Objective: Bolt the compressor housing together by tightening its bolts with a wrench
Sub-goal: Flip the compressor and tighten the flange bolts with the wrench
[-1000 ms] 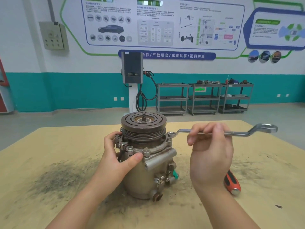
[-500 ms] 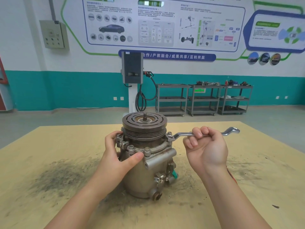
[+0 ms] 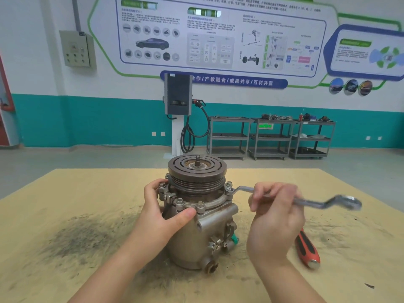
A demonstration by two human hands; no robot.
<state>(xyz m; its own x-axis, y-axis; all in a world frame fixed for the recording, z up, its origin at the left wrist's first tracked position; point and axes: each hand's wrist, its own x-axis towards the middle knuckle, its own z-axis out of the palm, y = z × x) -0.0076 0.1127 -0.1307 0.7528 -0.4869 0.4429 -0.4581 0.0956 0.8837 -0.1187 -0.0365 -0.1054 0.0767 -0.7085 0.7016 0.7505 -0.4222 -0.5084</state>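
Compressor housing (image 3: 196, 226) upright at frame centre on the table (image 3: 65, 193), left hand (image 3: 161, 213) gripping its flange, right hand (image 3: 275, 217) clamped on wrench (image 3: 306, 201), ring end on right-side bolt (image 3: 229, 190).

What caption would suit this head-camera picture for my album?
Left hand steadies the compressor while the right hand holds a wrench on a bolt.

1. The scene is evenly and brightly lit, and only soft shadows are cast
2. Motion blur is seen on the wrench (image 3: 306, 201) and right hand (image 3: 273, 217)
3. Straight lines are bowed near the edges by wide-angle distortion
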